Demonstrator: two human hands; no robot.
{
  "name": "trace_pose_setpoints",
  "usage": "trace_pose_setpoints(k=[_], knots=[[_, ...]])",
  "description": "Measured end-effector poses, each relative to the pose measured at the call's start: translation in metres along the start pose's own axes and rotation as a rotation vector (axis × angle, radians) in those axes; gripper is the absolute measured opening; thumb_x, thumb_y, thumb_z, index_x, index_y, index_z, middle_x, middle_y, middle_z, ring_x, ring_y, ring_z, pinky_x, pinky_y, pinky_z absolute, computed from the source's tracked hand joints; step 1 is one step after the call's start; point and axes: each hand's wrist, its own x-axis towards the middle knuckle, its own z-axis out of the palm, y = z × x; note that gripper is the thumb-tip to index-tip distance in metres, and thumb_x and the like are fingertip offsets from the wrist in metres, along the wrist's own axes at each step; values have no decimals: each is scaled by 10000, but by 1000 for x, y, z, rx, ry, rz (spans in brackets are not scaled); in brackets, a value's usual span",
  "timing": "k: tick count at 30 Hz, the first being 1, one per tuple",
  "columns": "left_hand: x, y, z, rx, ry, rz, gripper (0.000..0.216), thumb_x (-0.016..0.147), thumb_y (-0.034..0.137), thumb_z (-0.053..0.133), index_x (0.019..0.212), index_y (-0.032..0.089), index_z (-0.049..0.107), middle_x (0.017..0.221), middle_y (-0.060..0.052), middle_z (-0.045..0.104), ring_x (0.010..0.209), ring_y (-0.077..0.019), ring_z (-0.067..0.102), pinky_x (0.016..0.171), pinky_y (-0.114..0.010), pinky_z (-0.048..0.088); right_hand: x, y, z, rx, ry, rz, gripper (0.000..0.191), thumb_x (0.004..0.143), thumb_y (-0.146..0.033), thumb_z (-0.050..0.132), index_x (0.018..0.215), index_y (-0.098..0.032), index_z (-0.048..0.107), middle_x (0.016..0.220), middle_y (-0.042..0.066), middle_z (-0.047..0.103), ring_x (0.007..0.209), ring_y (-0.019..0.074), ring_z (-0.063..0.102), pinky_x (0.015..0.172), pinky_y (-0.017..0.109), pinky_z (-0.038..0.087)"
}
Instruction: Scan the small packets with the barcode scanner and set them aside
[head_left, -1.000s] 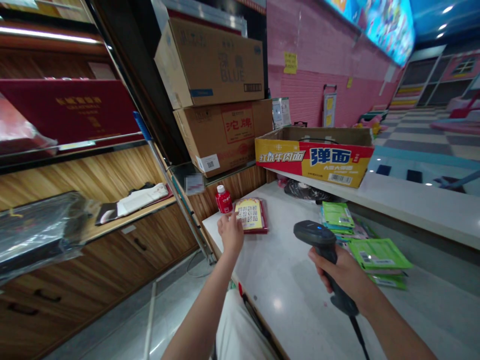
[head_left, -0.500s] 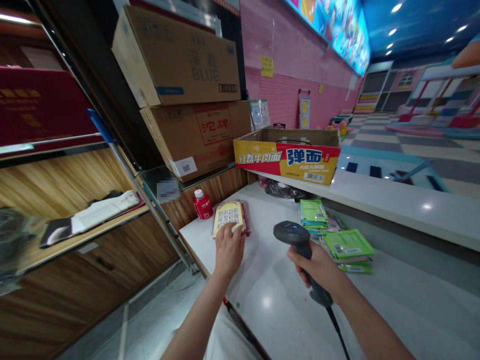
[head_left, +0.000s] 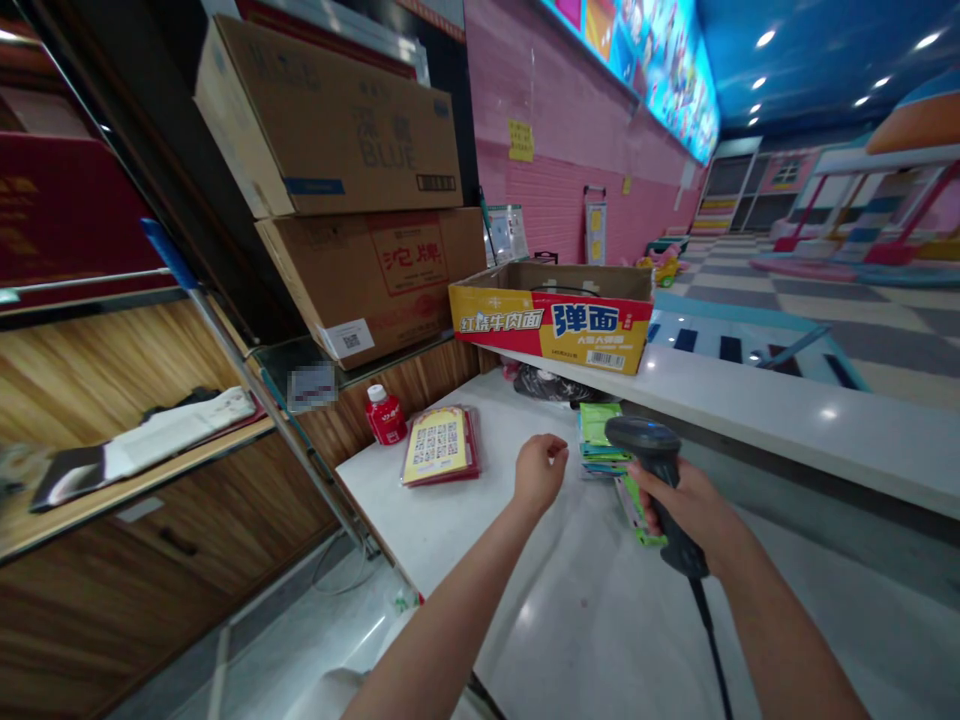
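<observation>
The white tabletop [head_left: 540, 610] was the biggest thing. Behind it sat a large brown box [head_left: 360, 130] that said "BLUE". Under that was another brown carton [head_left: 375, 280] with "沱牌" in red. Next to it, a red and yellow noodle box [head_left: 551, 325] said "红烧牛肉面" and "弹面". A black scanner [head_left: 666, 482] was up over the tabletop, near the green packets [head_left: 600, 425], with the right hand [head_left: 697, 510] wrapped around its handle. The left hand [head_left: 541, 472] had curled fingers, with a narrow gap; I couldn't tell if it held anything. A yellow card [head_left: 437, 443] had square codes. The red bottle [head_left: 385, 417] had white writing, too tiny to read.
</observation>
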Motion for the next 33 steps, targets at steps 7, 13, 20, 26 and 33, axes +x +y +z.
trace_pose_setpoints(k=[7,13,20,26,33], knots=[[43,20,41,92,-25,-389,211,783,351,609,767,150,670,831,-122,691,834,-248,638,730,-329,445,1,-5,-15,102,73,56,337,686,-466,722,737,-225,492,444,-64,521,342,112,479,339,240,412],[57,17,56,-196,4,-615,262,622,372,755,592,176,583,568,-30,589,756,-234,635,668,-299,451,2,-5,-17,132,95,9,367,674,-496,725,731,-221,489,465,-63,539,332,110,478,332,241,409],[45,13,35,-526,52,-607,234,762,311,629,666,165,474,583,24,511,536,-96,544,568,-244,493,-2,-8,-10,105,66,-12,350,683,-504,701,709,-217,502,465,-62,538,337,107,480,335,229,406],[-9,-43,-11,-811,276,-420,370,718,427,671,853,200,411,697,29,560,675,-152,638,659,-373,577,-5,1,12,16,-79,4,291,727,-455,659,791,-218,503,481,-85,524,344,94,473,337,212,405],[-43,-76,-28,-777,358,-340,353,749,440,643,931,171,507,965,-78,626,853,-207,650,693,-379,583,-7,22,48,-153,-246,59,311,721,-429,653,871,-221,477,460,-107,503,317,105,476,299,207,384]])
